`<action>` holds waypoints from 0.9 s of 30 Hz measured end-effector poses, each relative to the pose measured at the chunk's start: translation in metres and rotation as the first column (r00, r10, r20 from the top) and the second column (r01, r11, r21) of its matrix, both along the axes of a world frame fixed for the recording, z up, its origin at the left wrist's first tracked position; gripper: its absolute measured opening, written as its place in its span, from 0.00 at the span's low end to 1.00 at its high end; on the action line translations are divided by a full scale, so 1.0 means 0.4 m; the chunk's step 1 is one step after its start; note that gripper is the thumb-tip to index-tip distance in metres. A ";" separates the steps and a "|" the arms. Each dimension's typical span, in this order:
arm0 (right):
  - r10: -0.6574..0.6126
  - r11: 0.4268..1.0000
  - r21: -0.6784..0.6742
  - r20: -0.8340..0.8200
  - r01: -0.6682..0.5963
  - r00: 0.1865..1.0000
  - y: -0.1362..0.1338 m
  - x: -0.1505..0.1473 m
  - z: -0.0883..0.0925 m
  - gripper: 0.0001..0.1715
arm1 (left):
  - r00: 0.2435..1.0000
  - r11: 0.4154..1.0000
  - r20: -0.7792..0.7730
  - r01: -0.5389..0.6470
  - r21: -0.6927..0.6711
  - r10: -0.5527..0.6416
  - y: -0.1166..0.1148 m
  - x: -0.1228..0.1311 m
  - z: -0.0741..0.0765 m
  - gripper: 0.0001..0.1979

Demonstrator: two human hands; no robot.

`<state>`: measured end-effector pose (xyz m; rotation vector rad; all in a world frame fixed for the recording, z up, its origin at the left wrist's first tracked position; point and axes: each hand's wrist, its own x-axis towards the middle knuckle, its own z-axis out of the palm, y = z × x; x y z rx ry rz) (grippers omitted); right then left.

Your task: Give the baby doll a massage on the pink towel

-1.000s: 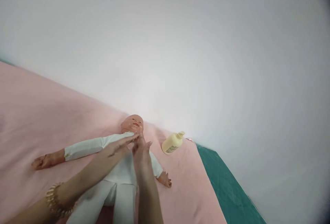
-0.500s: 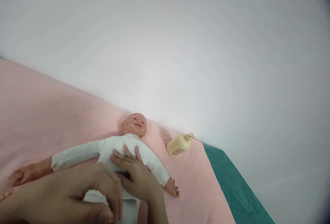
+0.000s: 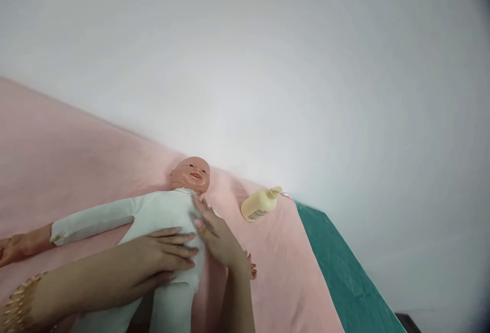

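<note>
A baby doll (image 3: 164, 210) with a cloth body in white lies on its back, its bald head toward the wall. My left hand (image 3: 163, 256) rests flat across the doll's belly, fingers stretched out side by side. On the upper chest, near the shoulder at the right of the view, lies my right hand (image 3: 219, 240) with its fingers extended. That hand and its forearm cover most of the doll's arm on this side; only the small doll hand shows past my wrist. Neither of my hands grips anything.
A pale yellow pump bottle (image 3: 259, 206) lies tilted to the right of the doll's head. Pink cloth (image 3: 279, 271) is spread beneath both, with a green surface (image 3: 340, 261) beyond its right edge. A white wall (image 3: 245, 67) rises behind.
My left hand, curled above the doll before, has come down flat onto its belly. My right hand has shifted from mid-chest up toward the shoulder. The view has moved slightly.
</note>
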<state>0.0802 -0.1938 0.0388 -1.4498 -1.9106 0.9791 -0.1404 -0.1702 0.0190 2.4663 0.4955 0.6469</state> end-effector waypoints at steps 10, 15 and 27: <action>0.195 0.981 0.003 -0.148 -0.196 0.970 -0.068 -0.010 0.115 0.35 | 0.954 0.912 -0.004 -0.286 0.293 0.300 0.136 -0.030 -0.151 0.25; 0.503 0.854 -0.140 -0.020 -0.501 0.864 -0.064 -0.067 0.090 0.38 | 0.910 0.868 -0.015 -0.391 0.306 0.415 0.144 -0.045 -0.145 0.22; 0.341 0.935 -0.139 0.097 -0.327 0.935 -0.033 -0.079 0.053 0.44 | 0.864 0.865 0.151 -0.495 0.086 0.480 0.159 -0.069 -0.069 0.20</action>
